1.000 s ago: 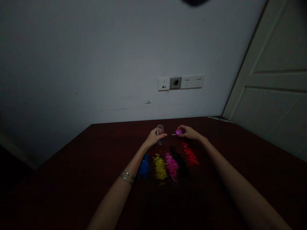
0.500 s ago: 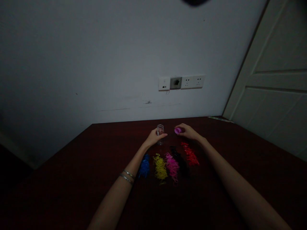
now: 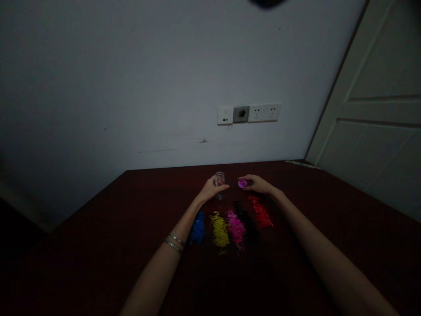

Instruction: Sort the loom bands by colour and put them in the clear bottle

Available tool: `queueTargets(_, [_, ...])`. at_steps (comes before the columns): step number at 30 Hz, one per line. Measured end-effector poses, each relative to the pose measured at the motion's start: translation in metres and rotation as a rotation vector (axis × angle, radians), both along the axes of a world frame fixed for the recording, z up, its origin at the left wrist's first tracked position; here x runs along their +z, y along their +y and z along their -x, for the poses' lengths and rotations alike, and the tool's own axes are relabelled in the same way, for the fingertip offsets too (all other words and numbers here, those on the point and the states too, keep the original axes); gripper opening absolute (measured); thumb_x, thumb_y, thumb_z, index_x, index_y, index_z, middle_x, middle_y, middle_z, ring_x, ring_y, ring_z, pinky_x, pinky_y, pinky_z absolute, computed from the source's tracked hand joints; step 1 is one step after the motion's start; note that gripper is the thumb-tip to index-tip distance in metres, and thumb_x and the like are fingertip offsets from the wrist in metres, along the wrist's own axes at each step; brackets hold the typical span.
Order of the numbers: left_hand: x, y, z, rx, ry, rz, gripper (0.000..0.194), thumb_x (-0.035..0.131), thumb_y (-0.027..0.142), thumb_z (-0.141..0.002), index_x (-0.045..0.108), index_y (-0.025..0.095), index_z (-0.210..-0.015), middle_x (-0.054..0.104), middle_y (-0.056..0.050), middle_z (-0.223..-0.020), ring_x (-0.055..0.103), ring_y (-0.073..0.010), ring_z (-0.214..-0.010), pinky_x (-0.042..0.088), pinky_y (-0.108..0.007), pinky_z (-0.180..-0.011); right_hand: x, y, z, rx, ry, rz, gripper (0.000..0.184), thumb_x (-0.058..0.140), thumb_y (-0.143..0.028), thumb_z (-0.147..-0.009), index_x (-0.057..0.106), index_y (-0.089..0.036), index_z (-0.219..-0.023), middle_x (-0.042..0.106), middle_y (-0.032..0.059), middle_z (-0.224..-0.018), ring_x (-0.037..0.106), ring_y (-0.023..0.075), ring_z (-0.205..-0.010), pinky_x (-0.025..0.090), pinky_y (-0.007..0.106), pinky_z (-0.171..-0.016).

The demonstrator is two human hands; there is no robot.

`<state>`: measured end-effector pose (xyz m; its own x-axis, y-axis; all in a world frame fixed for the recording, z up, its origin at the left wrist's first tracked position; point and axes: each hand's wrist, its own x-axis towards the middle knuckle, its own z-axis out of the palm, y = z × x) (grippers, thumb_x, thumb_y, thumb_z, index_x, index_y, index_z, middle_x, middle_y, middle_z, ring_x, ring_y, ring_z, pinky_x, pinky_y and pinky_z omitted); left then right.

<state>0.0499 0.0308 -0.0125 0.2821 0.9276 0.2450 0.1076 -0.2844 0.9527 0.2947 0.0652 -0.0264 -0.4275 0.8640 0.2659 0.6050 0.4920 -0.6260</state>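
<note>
My left hand [image 3: 209, 190] is wrapped round a clear, open-topped jar [image 3: 220, 179] that stands upright on the dark table. To its right, my right hand [image 3: 259, 184] pinches a pink-purple lid [image 3: 242, 184], its hollow side turned partly toward me. Nearer to me lie several loose heaps of what look like small rubber bands: a blue heap [image 3: 198, 228], a yellow heap [image 3: 220, 230], a pink heap [image 3: 236, 228], a black heap [image 3: 248, 221] and a red heap [image 3: 261, 212]. The blue heap is close beside my left forearm.
The dark red-brown table [image 3: 158, 188] meets a pale wall [image 3: 148, 87] at its far edge. Socket plates [image 3: 263, 113] are fixed on the wall. A white panelled door [image 3: 371, 114] stands at the right. A thin flat strip [image 3: 301, 164] lies near the back right edge.
My right hand has shifted slightly left and toward me, and the lid in it has turned to show more of its hollow side. My left hand and the jar have hardly moved.
</note>
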Motion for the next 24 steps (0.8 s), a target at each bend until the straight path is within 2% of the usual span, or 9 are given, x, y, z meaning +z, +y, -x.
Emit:
queueTargets(6, [-0.003, 0.000, 0.000, -0.094, -0.041, 0.056, 0.044, 0.076, 0.024, -0.052, 0.052, 0.009, -0.086, 0.061, -0.005, -0.076, 0.056, -0.0113, -0.065, 0.045, -0.027, -0.067, 0.003, 0.000, 0.000, 0.013, -0.034, 0.005, 0.050, 0.064, -0.010, -0.059, 0.061, -0.019, -0.108, 0.061, 0.0058, -0.107, 0.056, 0.0191, -0.098, 0.042, 0.031, -0.088])
queueTargets(14, [-0.004, 0.001, 0.000, -0.071, -0.068, 0.081, 0.047, 0.076, 0.019, -0.051, 0.054, 0.009, -0.091, 0.063, -0.006, -0.079, 0.058, -0.0117, -0.067, 0.045, -0.027, -0.068, 0.003, 0.000, -0.007, 0.000, -0.032, 0.038, 0.054, 0.065, -0.011, -0.059, 0.059, -0.021, -0.111, 0.060, 0.0047, -0.113, 0.055, 0.0200, -0.102, 0.040, 0.032, -0.091])
queueTargets(24, [-0.004, 0.001, 0.003, -0.081, -0.089, 0.087, 0.062, 0.078, 0.019, -0.049, 0.049, 0.010, -0.103, 0.061, -0.007, -0.087, 0.057, -0.0124, -0.074, 0.045, -0.029, -0.074, 0.003, 0.001, -0.013, 0.019, -0.016, 0.095, 0.060, 0.067, -0.013, -0.057, 0.055, -0.021, -0.116, 0.055, 0.0058, -0.120, 0.049, 0.0226, -0.110, 0.034, 0.036, -0.097])
